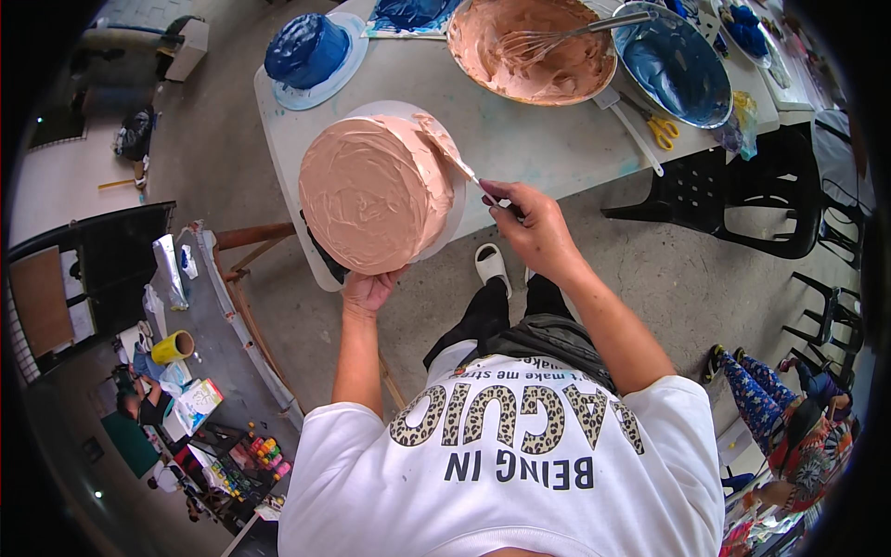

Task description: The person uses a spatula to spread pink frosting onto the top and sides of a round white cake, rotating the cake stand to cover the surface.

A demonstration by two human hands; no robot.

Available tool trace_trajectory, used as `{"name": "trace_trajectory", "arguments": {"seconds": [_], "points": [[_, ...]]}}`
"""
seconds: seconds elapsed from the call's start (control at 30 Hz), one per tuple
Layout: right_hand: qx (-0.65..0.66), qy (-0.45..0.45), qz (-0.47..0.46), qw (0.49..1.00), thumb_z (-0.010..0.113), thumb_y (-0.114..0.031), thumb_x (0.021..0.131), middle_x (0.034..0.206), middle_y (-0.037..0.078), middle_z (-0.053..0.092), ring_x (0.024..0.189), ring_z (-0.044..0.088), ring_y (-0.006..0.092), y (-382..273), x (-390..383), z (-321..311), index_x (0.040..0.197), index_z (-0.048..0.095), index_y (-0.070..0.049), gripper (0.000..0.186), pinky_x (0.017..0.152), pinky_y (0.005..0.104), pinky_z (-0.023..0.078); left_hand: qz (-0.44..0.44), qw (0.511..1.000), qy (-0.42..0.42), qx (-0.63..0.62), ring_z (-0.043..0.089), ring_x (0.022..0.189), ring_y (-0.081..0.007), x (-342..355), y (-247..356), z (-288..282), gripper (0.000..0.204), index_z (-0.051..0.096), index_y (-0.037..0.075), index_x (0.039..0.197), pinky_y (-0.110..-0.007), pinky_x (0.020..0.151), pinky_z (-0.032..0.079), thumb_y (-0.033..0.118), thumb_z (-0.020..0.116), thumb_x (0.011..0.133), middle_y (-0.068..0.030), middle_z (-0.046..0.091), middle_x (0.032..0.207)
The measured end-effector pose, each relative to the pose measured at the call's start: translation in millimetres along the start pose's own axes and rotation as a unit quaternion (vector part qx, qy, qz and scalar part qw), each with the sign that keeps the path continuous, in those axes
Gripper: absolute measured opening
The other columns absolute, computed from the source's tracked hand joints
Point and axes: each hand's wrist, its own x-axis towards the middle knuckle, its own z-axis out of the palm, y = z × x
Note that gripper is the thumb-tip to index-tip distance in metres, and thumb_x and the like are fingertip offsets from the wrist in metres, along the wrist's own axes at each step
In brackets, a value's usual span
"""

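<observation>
A round cake [367,200] covered in peach frosting rests on a white cake board [452,218] at the table's near left corner. Swirl marks cover its top. My left hand [373,290] grips the board at the near side, its fingers partly hidden beneath the cake. Closed around a thin handle, my right hand [531,223] holds a frosting spatula [447,147]. The spatula's blade carries peach frosting and lies against the far right side of the cake.
Behind stands a blue-frosted cake [306,51] on a board. A bowl of peach frosting [478,56] holds a whisk [566,37], beside a bowl of blue frosting [677,70]. A white-handled scraper [636,139] and yellow scissors [663,132] lie nearby. Black chairs [733,190] stand right.
</observation>
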Motion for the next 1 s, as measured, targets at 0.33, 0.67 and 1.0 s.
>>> {"name": "trace_trajectory", "arguments": {"seconds": [0.33,0.67,1.0], "points": [[0.013,-0.018,0.001,1.0,0.056,0.002,0.083,0.099,0.01,0.065,0.075,0.059,0.013,-25.2,-13.4,1.8,0.118,0.057,-0.001,0.035,0.068,0.0252,0.048,0.019,0.999,0.029,0.013,0.058,0.109,-0.0302,7.4,-2.6,-12.1,0.052,0.046,0.003,0.125,-0.047,0.09,0.053,0.012,0.068,0.079,-0.0141,0.057,0.121],[0.017,0.046,-0.002,0.999,0.056,0.004,0.082,0.1,0.013,0.064,0.089,0.062,0.0182,-9.7,2.4,14.1,0.116,0.058,-0.001,0.035,0.073,0.0283,0.049,0.026,0.998,0.033,0.045,0.059,0.108,-0.0297,10.0,-2.2,-5.0,0.052,0.046,0.003,0.126,-0.045,0.09,0.053,0.013,0.067,0.08,-0.0151,0.057,0.121],[0.009,0.01,-0.105,0.994,0.055,0.006,0.081,0.102,0.018,0.063,0.088,0.063,0.0272,-35.6,-4.2,11.3,0.113,0.059,0.001,0.032,0.076,0.0327,0.049,0.031,0.999,0.011,-0.02,0.059,0.109,-0.0295,10.9,-1.0,-2.3,0.046,0.047,0.001,0.124,-0.046,0.091,0.052,0.01,0.064,0.082,-0.0156,0.057,0.121]]}}
